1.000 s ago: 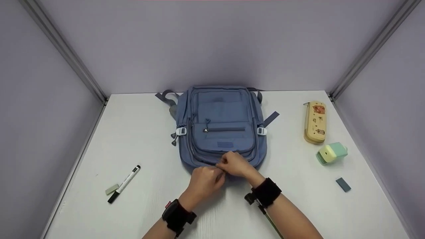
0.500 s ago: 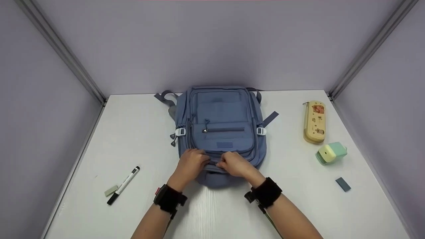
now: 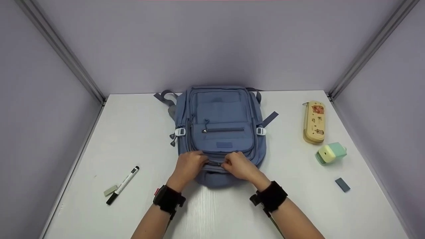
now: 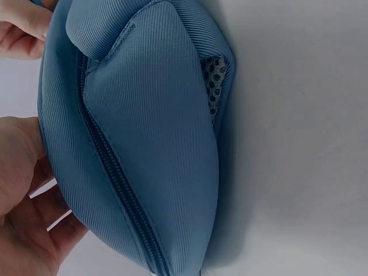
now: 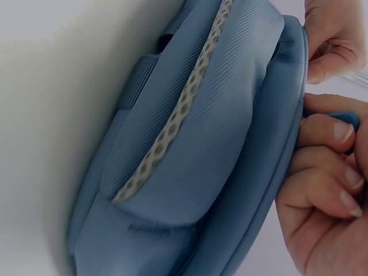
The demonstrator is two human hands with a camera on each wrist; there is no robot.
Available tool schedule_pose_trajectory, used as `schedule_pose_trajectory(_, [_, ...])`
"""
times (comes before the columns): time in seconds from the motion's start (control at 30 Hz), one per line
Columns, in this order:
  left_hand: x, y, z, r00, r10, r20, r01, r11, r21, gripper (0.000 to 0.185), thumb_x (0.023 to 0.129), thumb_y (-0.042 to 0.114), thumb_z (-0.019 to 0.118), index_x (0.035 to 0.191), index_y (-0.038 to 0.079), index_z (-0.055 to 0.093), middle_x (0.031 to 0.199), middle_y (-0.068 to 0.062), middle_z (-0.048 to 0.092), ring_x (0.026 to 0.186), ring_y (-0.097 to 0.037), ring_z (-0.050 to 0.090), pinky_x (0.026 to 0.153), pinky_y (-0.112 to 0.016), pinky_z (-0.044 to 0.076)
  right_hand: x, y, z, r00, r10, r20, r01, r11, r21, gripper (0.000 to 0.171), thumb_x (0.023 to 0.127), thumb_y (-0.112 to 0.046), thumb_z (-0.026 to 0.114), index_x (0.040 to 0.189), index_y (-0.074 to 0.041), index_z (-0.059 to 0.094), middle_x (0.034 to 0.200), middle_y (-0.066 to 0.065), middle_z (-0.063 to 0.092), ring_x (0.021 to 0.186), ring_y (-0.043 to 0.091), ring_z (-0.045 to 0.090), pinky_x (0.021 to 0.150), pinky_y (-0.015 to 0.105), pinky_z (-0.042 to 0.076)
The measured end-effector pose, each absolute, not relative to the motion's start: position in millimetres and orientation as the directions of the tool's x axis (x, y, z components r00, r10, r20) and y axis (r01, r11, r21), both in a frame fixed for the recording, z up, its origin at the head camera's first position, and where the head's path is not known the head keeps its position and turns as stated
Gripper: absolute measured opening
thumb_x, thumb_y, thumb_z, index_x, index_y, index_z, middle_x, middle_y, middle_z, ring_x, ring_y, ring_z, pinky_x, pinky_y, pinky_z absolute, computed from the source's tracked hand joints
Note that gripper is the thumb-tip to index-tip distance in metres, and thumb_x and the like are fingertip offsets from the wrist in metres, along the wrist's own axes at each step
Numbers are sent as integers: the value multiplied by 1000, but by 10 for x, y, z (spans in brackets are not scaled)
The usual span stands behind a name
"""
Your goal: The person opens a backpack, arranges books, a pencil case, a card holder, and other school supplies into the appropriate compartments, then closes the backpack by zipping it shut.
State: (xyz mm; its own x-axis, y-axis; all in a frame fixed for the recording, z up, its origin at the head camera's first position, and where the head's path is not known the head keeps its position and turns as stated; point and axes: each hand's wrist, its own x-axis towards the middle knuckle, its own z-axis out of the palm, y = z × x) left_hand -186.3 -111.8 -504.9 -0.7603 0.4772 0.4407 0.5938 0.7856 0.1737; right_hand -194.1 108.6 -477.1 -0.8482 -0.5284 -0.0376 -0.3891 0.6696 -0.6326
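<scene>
A blue backpack (image 3: 220,129) lies flat in the middle of the white table (image 3: 139,132), front pockets up. Both hands meet at its near end. My left hand (image 3: 201,160) grips the fabric beside the front zipper, fingers curled over the edge. In the left wrist view this left hand (image 4: 26,195) cups the backpack's (image 4: 155,132) ribbed side next to the zipper line. My right hand (image 3: 228,163) pinches a small blue zipper pull (image 5: 347,119) on the backpack (image 5: 201,161), fingers curled around it. The near end of the bag bulges up between the hands.
A yellow pencil case (image 3: 314,121), a green sharpener (image 3: 330,153) and a dark grey eraser (image 3: 342,184) lie at the right. A black-capped marker (image 3: 123,184) and a pale eraser (image 3: 110,190) lie at the left. Lilac walls close three sides.
My left hand moved from the bag's near bottom edge up and left onto the front zipper seam. My right hand shifted slightly right along the zipper.
</scene>
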Motion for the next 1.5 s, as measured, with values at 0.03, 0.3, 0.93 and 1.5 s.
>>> schedule_pose_trajectory(0.03, [-1863,-1121,-5054,-758,476,446,595,784,175,11,84,15,76,74,16,73,71,2,64,60,-19,63,52,-36,49,-1931,1107,-4775,-854,-520,-30,-387,671,-632,17,92,-12,67,75,-9,65,57,-10,47,47,4,42,48,24,35])
schedule_pose_trajectory(0.3, [-1842,-1140,-5069,-739,468,485,615,762,201,6,84,15,77,78,16,76,76,2,67,65,-18,66,55,-34,52,-1877,1307,-4798,-872,-489,6,-384,677,-628,14,92,-9,66,79,-9,65,57,-8,49,49,5,43,49,26,37])
schedule_pose_trajectory(0.93, [-1731,-1150,-5038,-657,485,577,661,739,132,9,78,11,81,73,12,73,71,1,64,59,-20,64,49,-34,50,-1771,1693,-4850,-946,-319,54,-302,812,-500,20,89,-9,70,71,-10,61,58,-6,50,50,10,47,48,30,41])
schedule_pose_trajectory(1.5, [-1644,-955,-4878,-719,596,356,666,738,108,4,82,16,78,81,18,75,77,5,68,67,-13,66,57,-34,52,-1760,1941,-4848,-949,-313,36,-292,829,-476,21,86,-6,70,68,-10,60,57,-5,49,51,11,46,48,32,40])
